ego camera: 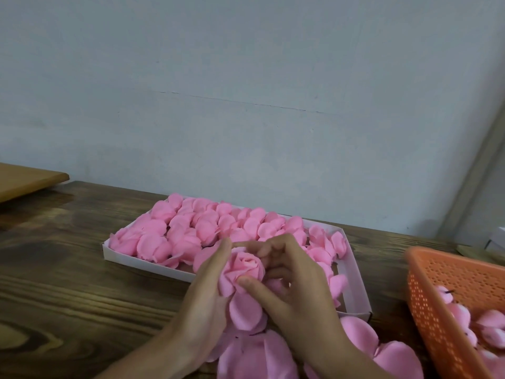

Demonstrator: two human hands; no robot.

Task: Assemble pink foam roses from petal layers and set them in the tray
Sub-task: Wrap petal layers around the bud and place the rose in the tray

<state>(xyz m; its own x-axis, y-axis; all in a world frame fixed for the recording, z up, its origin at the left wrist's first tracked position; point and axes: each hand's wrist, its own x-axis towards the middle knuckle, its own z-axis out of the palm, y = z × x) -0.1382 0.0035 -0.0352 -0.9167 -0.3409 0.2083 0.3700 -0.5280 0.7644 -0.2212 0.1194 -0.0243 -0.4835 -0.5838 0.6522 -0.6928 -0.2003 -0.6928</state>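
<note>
A pink foam rose (246, 268) is held between both hands just above the near edge of the white tray (358, 285). My left hand (203, 299) cups its left side with fingers up along the petals. My right hand (289, 280) curls round its right side, thumb pressing a lower petal. The tray holds several finished pink roses (191, 228) in rows. Loose pink petal layers (259, 351) lie on the table under my wrists.
An orange perforated basket (437, 302) with pink rose buds stands at the right. The dark wooden table (68, 283) stretches left. A light brown board (24, 179) sits at far left. A grey wall is behind the tray.
</note>
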